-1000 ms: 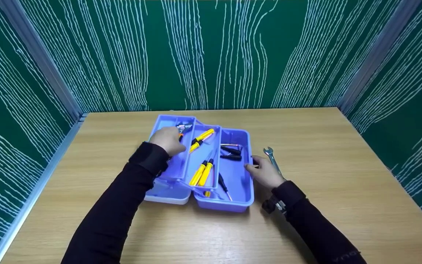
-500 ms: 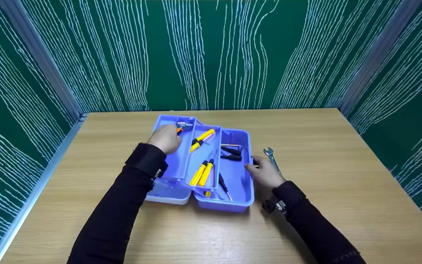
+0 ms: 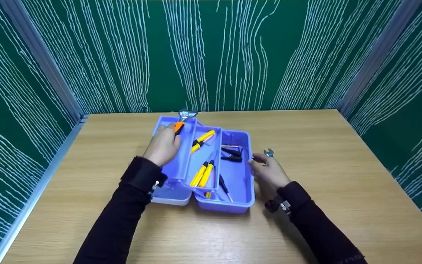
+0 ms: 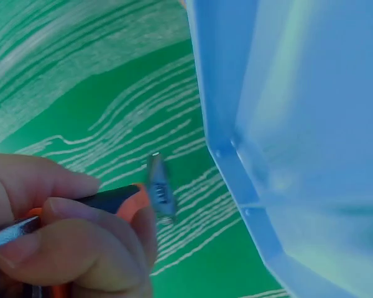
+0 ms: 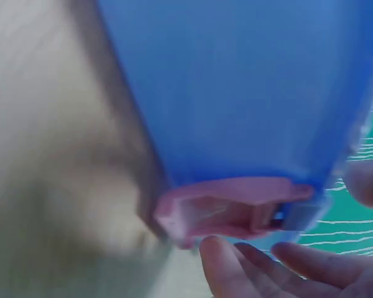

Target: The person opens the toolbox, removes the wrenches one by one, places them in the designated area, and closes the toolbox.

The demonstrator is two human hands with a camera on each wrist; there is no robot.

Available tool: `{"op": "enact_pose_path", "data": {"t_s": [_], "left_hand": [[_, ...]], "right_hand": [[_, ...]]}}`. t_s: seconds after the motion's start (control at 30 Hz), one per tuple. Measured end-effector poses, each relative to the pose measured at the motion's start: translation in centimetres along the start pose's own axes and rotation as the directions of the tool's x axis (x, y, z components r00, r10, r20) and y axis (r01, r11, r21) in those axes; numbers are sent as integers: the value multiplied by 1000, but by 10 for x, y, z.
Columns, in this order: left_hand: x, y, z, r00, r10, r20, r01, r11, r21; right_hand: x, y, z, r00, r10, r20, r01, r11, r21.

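In the head view my left hand [image 3: 162, 145] grips an adjustable wrench [image 3: 187, 116] by its orange and black handle, above the upper left tray of the purple-blue toolbox [image 3: 234, 207]. The left wrist view shows fingers curled round the handle, with the metal head [image 4: 160, 189] sticking out beyond them. My right hand [image 3: 271, 172] is at the toolbox's right side, its fingertips close to the rim. Seen from the right wrist, thumb and fingers are spread apart beside a pink latch [image 5: 230, 208]. A silver spanner [image 3: 268, 152] lies mostly hidden behind that hand.
Yellow-handled screwdrivers [image 3: 206, 174] lie in the middle tray. Black-handled tools [image 3: 232, 158] and a black screwdriver [image 3: 224, 185] are in the deep bottom compartment. The toolbox stands on a wooden table [image 3: 328, 165] with green patterned walls [image 3: 211, 55] around it.
My left hand has taken hold of the adjustable wrench and lifted it up out of the upper tray. My right hand has shifted slightly right, off the rim, covering more of the spanner.
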State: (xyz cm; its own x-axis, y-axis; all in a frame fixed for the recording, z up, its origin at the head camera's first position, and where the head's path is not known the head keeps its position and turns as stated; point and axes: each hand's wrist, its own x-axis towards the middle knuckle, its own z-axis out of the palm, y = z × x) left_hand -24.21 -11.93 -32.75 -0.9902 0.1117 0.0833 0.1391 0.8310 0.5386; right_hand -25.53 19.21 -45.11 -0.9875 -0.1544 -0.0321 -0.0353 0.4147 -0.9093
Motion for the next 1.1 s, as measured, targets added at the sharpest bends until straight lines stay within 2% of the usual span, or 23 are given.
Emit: {"op": "enact_pose_path", "data": {"t_s": [0.17, 0.27, 0.37, 0.47, 0.53, 0.63, 0.7, 0.83, 1.1], "left_hand": [[-14, -2, 15, 996, 43, -74, -50, 994, -101], [-23, 1, 26, 993, 58, -105, -73, 986, -148], [-32, 6, 39, 984, 105, -144, -130, 976, -175], [-40, 13, 52, 960, 214, -183, -247, 951, -185], [-45, 18, 62, 936, 293, -197, -326, 931, -165], [-52, 28, 78, 908, 372, -191, -401, 904, -147], [-56, 34, 87, 902, 389, -188, -417, 898, -138], [-61, 46, 106, 900, 387, -199, -415, 902, -122], [-64, 55, 139, 891, 356, -282, -383, 922, -47]], "right_hand": [[-7, -15, -3, 997, -6, -83, 14, 996, 92], [-11, -24, 0, 991, -42, -126, 62, 985, 160], [-15, -34, 7, 985, -68, -156, 102, 970, 219], [-17, -42, 16, 985, -92, -145, 127, 958, 256], [-19, -46, 23, 987, -103, -124, 133, 954, 268], [-21, -50, 31, 991, -108, -78, 126, 952, 279], [-23, -51, 36, 993, -106, -49, 116, 948, 295], [-25, -52, 43, 996, -91, -24, 94, 929, 359], [-28, -58, 54, 993, -52, -110, 100, 864, 493]]}}
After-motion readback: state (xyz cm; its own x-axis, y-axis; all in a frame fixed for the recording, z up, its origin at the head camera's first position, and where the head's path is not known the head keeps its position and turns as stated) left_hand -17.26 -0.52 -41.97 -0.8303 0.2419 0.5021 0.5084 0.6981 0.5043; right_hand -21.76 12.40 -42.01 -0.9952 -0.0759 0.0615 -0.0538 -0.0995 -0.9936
